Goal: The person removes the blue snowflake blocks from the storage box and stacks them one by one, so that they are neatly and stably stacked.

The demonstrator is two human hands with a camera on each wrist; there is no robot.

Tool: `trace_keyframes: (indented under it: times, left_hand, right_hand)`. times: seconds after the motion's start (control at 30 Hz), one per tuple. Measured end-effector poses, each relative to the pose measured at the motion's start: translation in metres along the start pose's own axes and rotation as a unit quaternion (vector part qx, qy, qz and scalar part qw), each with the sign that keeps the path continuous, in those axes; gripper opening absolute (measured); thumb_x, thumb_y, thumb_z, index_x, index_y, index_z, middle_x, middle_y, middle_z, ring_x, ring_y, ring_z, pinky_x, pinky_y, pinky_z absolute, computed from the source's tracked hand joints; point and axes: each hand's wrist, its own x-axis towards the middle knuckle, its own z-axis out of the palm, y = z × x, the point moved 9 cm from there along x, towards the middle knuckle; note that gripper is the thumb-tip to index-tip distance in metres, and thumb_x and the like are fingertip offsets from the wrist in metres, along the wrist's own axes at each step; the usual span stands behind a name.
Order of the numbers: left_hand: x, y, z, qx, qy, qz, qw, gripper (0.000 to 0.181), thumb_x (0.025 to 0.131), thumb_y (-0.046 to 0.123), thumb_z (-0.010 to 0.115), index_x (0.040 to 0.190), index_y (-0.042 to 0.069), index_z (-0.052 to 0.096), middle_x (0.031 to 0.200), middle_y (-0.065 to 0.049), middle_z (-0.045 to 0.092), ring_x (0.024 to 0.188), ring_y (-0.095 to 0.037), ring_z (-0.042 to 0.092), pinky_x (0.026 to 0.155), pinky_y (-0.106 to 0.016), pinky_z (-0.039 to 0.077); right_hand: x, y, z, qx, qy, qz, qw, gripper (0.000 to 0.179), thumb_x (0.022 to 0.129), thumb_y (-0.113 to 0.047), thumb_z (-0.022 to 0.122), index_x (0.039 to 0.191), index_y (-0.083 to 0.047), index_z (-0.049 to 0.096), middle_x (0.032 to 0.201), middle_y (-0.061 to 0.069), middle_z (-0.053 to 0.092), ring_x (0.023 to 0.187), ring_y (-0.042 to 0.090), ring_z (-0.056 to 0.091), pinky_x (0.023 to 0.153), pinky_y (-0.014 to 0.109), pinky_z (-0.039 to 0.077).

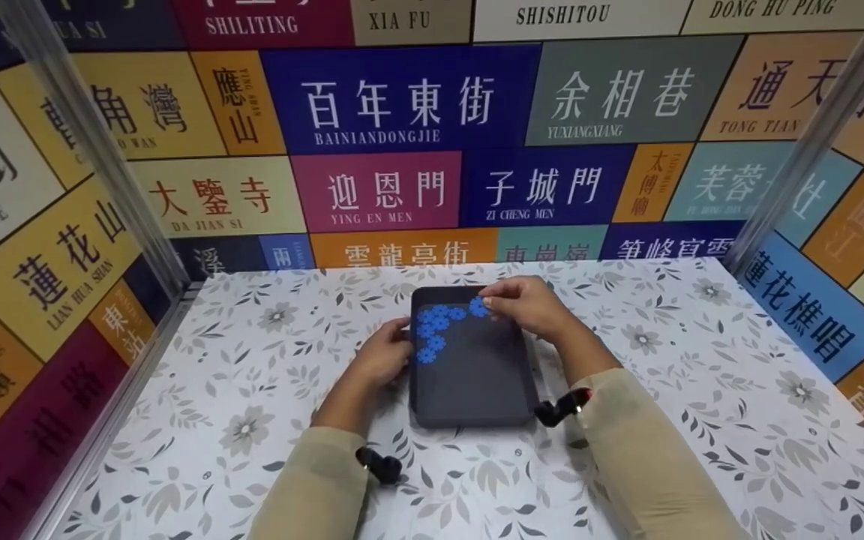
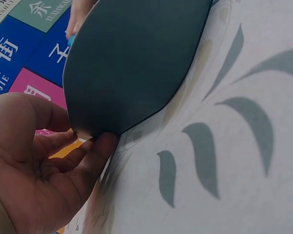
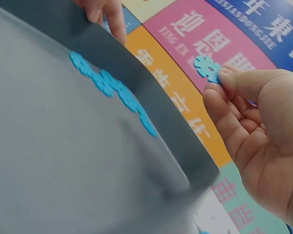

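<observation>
A dark grey rectangular tray [image 1: 477,390] holds several blue snowflake-shaped plastic discs [image 1: 432,328], clustered along its far left corner and left side. My left hand [image 1: 385,352] grips the tray's left wall; the left wrist view shows fingers and thumb [image 2: 105,148] at its edge. Above the tray's far right part, my right hand [image 1: 533,306] pinches one blue snowflake disc [image 3: 205,69] between thumb and fingers. In the right wrist view, that disc is held apart from the row of discs [image 3: 105,84] in the tray.
The tray is on a table [image 1: 252,375] covered in white leaf-and-flower cloth. Colourful panels with printed place names [image 1: 402,97] stand behind and at both sides. Clear upright corner posts [image 1: 814,150] rise at left and right.
</observation>
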Motion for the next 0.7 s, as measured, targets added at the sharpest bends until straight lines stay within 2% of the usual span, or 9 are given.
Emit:
trace_keyframes:
  times: [0.2, 0.33, 0.37, 0.43, 0.57, 0.7]
  left_hand:
    - [0.0, -0.001, 0.0, -0.004, 0.001, 0.002, 1.0, 0.064, 0.097, 0.013, 0.055, 0.161, 0.013, 0.049, 0.15, -0.014, 0.064, 0.119, -0.028, 0.066, 0.091, -0.037, 0.056]
    - [-0.001, 0.0, 0.0, 0.0, 0.001, 0.003, 1.0, 0.064, 0.097, 0.012, 0.055, 0.161, 0.012, 0.049, 0.15, -0.015, 0.063, 0.12, -0.028, 0.066, 0.093, -0.037, 0.056]
    - [-0.001, 0.0, 0.0, -0.001, 0.002, 0.003, 1.0, 0.064, 0.097, 0.013, 0.055, 0.161, 0.013, 0.049, 0.15, -0.015, 0.063, 0.12, -0.027, 0.066, 0.091, -0.035, 0.055]
    - [-0.002, -0.001, 0.0, -0.003, 0.0, 0.004, 1.0, 0.064, 0.097, 0.012, 0.054, 0.161, 0.013, 0.048, 0.151, -0.015, 0.063, 0.115, -0.027, 0.067, 0.079, -0.033, 0.055]
    - [-0.002, -0.001, 0.002, -0.011, -0.003, 0.008, 0.9999, 0.064, 0.098, 0.013, 0.053, 0.162, 0.013, 0.046, 0.15, -0.015, 0.063, 0.101, -0.025, 0.067, 0.056, -0.029, 0.046]
    - [-0.001, -0.002, 0.002, -0.018, -0.001, 0.005, 0.9998, 0.065, 0.097, 0.013, 0.053, 0.162, 0.014, 0.046, 0.15, -0.014, 0.063, 0.096, -0.024, 0.066, 0.052, -0.028, 0.044]
  right_hand:
    - [-0.018, 0.028, -0.034, 0.036, 0.038, 0.02, 0.9984, 0.033, 0.102, -0.024, 0.074, 0.125, -0.001, 0.077, 0.105, 0.005, 0.079, 0.086, 0.014, 0.076, 0.087, 0.04, 0.065]
    - [-0.027, 0.045, -0.05, 0.036, 0.041, 0.028, 0.9981, 0.036, 0.103, -0.018, 0.072, 0.129, 0.006, 0.072, 0.108, 0.009, 0.078, 0.083, 0.009, 0.075, 0.085, 0.032, 0.066]
    - [-0.029, 0.048, -0.054, 0.034, 0.045, 0.033, 0.9979, 0.035, 0.103, -0.018, 0.072, 0.129, 0.006, 0.073, 0.109, 0.01, 0.078, 0.083, 0.008, 0.075, 0.084, 0.031, 0.065]
    - [-0.033, 0.055, -0.06, 0.036, 0.05, 0.04, 0.9973, 0.034, 0.103, -0.016, 0.071, 0.129, 0.007, 0.072, 0.111, 0.012, 0.078, 0.083, 0.009, 0.075, 0.083, 0.029, 0.065]
    - [-0.039, 0.067, -0.069, 0.052, 0.057, 0.055, 0.9955, 0.033, 0.102, -0.013, 0.071, 0.128, 0.007, 0.072, 0.108, 0.009, 0.077, 0.083, 0.01, 0.074, 0.082, 0.028, 0.065]
    - [-0.044, 0.081, -0.075, 0.059, 0.064, 0.074, 0.9934, 0.036, 0.103, -0.014, 0.071, 0.131, 0.007, 0.07, 0.104, 0.0, 0.078, 0.084, 0.008, 0.072, 0.081, 0.025, 0.064]
